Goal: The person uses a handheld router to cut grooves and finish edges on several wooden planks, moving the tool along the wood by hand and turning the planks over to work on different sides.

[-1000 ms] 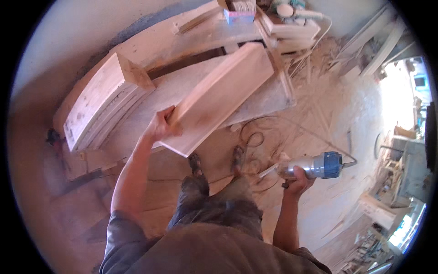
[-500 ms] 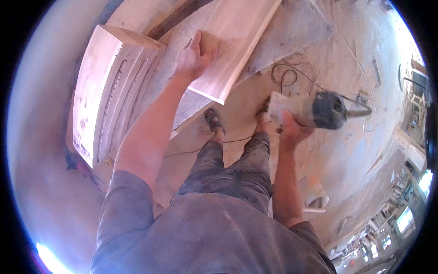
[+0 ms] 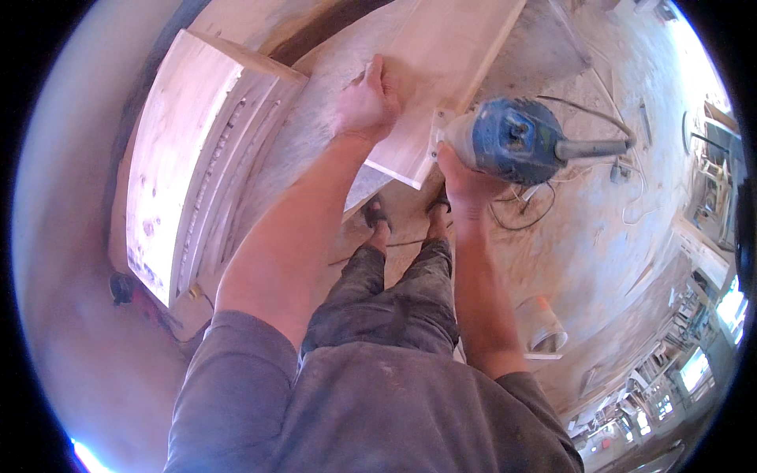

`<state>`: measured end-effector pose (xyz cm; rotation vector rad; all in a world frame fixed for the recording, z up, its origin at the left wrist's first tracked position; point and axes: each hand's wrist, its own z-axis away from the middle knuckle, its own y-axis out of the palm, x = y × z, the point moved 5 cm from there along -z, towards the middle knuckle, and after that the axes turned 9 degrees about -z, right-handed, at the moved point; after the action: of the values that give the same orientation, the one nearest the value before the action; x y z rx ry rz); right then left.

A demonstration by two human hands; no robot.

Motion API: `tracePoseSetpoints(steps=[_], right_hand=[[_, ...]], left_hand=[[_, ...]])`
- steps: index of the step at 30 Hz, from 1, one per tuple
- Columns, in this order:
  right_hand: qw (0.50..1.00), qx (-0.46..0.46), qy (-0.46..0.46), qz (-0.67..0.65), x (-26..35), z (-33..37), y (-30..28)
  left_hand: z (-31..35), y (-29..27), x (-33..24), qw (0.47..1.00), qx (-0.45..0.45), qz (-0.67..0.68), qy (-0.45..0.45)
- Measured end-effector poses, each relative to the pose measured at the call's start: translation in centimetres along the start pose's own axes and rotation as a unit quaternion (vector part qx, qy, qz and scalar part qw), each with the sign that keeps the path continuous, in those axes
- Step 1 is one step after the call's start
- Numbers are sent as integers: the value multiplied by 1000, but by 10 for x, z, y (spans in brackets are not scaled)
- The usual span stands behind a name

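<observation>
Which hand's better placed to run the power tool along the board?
Probably the right hand: it holds the blue power tool at the right edge of the board; the left hand is at its left edge.

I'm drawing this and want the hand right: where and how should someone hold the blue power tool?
Probably best around the pale barrel of the power tool, coming from the person's side, as the right hand does. It looks narrower than the blue housing, and sits between the base plate near the board and the cord sleeve.
</observation>
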<state>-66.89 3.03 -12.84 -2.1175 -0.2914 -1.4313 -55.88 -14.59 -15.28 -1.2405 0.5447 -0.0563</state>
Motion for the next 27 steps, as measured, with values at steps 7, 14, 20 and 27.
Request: tracePoseSetpoints(steps=[7, 14, 20, 27], right_hand=[[974, -85, 152, -148, -5, 35, -15], [958, -130, 187, -175, -1, 44, -65], [952, -102, 271, -98, -14, 62, -148], [930, -183, 310, -70, -14, 57, -195]], left_hand=[[-3, 4, 12, 997, -33, 64, 9], [14, -8, 14, 992, -90, 81, 28], [102, -9, 16, 993, -61, 102, -1], [32, -25, -77, 994, 52, -86, -33]])
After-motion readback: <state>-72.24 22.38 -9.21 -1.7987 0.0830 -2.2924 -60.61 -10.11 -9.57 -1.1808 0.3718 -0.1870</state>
